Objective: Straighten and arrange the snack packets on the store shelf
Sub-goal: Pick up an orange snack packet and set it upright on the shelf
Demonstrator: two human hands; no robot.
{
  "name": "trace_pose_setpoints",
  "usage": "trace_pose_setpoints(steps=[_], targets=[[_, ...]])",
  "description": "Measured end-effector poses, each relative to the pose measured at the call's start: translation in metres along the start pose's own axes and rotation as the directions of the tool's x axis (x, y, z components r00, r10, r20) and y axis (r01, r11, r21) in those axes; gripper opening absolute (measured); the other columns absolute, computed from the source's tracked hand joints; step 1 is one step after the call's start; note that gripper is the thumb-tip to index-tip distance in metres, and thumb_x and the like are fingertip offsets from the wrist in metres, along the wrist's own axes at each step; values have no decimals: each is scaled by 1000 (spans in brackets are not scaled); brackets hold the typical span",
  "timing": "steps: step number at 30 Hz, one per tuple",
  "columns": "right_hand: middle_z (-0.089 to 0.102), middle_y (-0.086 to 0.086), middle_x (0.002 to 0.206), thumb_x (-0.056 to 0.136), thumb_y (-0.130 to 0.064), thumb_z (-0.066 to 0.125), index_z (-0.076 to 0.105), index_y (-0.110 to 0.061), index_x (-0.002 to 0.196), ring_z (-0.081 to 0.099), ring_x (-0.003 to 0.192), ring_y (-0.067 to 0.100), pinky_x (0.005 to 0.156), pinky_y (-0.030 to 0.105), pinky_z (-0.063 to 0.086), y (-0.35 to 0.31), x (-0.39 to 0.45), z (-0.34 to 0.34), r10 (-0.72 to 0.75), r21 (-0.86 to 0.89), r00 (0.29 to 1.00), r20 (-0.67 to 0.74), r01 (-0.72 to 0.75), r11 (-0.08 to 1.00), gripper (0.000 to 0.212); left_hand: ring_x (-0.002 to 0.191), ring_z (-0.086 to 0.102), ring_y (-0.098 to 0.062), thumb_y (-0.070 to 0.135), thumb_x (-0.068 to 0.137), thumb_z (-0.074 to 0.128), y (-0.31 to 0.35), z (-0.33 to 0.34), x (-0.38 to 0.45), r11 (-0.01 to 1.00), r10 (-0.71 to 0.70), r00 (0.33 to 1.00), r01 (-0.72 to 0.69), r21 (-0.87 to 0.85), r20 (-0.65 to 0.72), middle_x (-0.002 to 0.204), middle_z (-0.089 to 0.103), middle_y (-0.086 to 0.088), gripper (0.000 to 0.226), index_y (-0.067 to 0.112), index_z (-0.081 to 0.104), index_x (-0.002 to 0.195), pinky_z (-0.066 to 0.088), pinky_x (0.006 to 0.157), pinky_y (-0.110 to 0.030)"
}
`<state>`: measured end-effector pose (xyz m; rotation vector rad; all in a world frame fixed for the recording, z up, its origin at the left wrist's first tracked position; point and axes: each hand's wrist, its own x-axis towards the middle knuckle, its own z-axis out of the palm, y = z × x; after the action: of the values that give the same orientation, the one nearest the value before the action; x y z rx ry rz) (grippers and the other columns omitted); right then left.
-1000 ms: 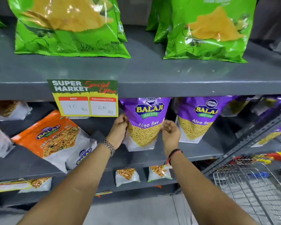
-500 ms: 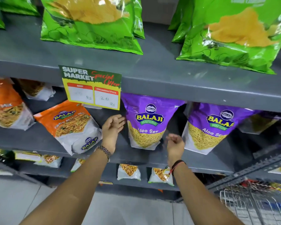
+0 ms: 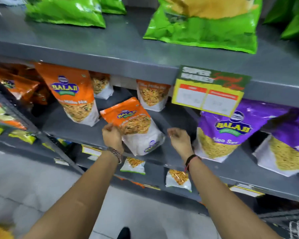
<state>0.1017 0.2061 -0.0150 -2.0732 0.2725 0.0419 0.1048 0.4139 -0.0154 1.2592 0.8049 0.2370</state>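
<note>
An orange Balaji mix packet [image 3: 136, 125] lies tilted on the grey middle shelf [image 3: 176, 157], top leaning left. My left hand [image 3: 112, 135] is at its lower left edge, fingers curled onto it. Just right of the packet, my right hand [image 3: 179, 137] hovers loosely curled, apart from it and holding nothing. Left of it a taller orange packet [image 3: 72, 99] stands upright; another orange one [image 3: 152, 94] stands behind. On the right, two purple Aloo Sev packets [image 3: 226, 133] [image 3: 286, 149] stand side by side.
A price sign [image 3: 209, 94] hangs from the shelf above. Green chip bags [image 3: 202, 28] [image 3: 66, 12] lie on that upper shelf. Small packets [image 3: 133, 167] [image 3: 178, 178] sit on the lower shelf. A wire cart [image 3: 292, 226] shows at the bottom right, a rack post [image 3: 24, 121] on the left.
Both hands left the purple Aloo Sev packet and moved left to the tilted orange packet. My view has swung left, so the purple packets now sit at the right.
</note>
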Motion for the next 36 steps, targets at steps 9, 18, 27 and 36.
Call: trace_pose_setpoints(steps=[9, 18, 27, 36], targets=[[56, 22, 133, 90, -24, 53, 56, 7, 121, 54, 122, 33, 98, 38, 43, -41, 91, 72, 319, -35, 942, 103, -317, 948, 44, 87, 56, -26, 17, 91, 50, -13, -24, 49, 908, -416, 868, 382, 171, 272, 109, 56, -13, 13, 6, 57, 95, 46, 77, -39], [66, 9, 85, 72, -13, 74, 60, -13, 68, 59, 81, 18, 75, 32, 50, -25, 45, 78, 402, 245, 915, -12, -387, 889, 15, 87, 61, -35, 7, 90, 46, -18, -37, 54, 924, -383, 833, 340, 176, 399, 95, 64, -18, 17, -2, 59, 95, 54, 61, -36], [61, 0, 63, 83, 1, 55, 61, -13, 62, 53, 59, 10, 43, 13, 42, -23, -69, 69, 354, 383, 932, -81, -299, 874, 26, 87, 64, -20, 23, 97, 39, -17, -98, 3, 974, -226, 813, 184, 132, 536, 96, 67, -6, 25, 15, 62, 93, 53, 76, -33], [56, -7, 51, 86, -2, 53, 56, -16, 67, 48, 48, 5, 38, 12, 37, -38, -138, 52, 320, 632, 936, -147, -160, 759, 24, 84, 67, -15, 29, 92, 51, 23, -112, -16, 992, -82, 764, 2, 124, 640, 95, 69, -3, 13, 18, 54, 86, 53, 71, -27]])
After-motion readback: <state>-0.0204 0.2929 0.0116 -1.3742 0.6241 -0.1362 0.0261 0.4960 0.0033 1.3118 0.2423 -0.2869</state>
